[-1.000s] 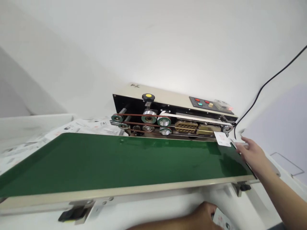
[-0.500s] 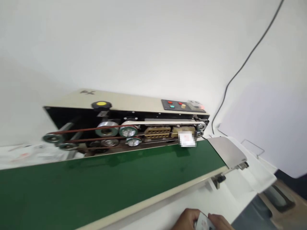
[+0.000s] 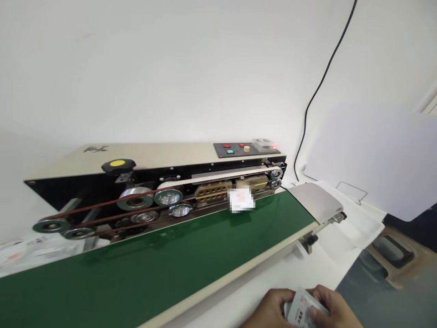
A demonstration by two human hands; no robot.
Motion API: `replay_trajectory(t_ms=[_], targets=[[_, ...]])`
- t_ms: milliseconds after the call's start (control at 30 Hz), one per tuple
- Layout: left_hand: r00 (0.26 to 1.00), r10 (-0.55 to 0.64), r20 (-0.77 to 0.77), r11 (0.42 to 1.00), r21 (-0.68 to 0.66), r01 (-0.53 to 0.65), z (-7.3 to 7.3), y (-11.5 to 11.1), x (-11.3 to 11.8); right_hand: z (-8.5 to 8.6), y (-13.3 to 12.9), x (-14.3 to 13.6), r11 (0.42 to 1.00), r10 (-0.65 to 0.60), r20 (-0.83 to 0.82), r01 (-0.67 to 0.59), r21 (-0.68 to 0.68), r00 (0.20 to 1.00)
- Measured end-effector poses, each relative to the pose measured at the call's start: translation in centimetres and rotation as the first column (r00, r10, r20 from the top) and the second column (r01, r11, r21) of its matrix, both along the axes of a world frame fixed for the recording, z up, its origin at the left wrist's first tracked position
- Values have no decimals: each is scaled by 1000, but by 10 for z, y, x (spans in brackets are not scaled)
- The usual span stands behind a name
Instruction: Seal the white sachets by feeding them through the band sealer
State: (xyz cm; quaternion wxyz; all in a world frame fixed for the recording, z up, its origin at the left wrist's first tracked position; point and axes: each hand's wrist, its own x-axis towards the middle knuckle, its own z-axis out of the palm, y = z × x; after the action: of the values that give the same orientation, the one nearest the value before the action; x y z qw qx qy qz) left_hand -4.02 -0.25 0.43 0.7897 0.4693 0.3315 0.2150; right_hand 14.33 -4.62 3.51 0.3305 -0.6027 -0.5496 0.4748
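Note:
My left hand (image 3: 271, 310) and my right hand (image 3: 336, 311) are together at the bottom edge, both closed on a small printed packet (image 3: 299, 306). The right thumb presses across its front. A second layer seems to show at its left side, but I cannot tell how many packets there are. Beyond my hands stands a band sealing machine (image 3: 164, 157) with a green conveyor belt (image 3: 191, 255). Another small white packet (image 3: 241, 200), blurred out, is at the machine's brass blocks, above the belt and apart from my hands.
Pulleys with brown belts (image 3: 102, 212) run along the machine's front left. Buttons sit on a dark panel (image 3: 235, 150). A metal plate (image 3: 316, 200) extends the belt at right. Printed plastic bags (image 3: 48, 250) lie behind the belt. A brown stool (image 3: 403, 259) stands at lower right.
The blurred packet has moved left along the machine's brass blocks. My hands have come further into view with their packet, and the right thumb now lies over it. The view has shifted.

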Motion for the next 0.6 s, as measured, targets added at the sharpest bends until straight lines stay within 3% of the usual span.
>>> replay_trajectory(t_ms=[233,467,600], targets=[[986,58,155,996,-83,-45,26,-4,4,25,7,-4,957,-240,-271,180,-226,932],[987,122,105,982,-155,-105,32,-6,2,37,25,-1,927,-370,-324,323,-191,871],[991,123,60,978,-179,-111,31,-7,2,35,27,0,946,-319,-284,287,-151,904]])
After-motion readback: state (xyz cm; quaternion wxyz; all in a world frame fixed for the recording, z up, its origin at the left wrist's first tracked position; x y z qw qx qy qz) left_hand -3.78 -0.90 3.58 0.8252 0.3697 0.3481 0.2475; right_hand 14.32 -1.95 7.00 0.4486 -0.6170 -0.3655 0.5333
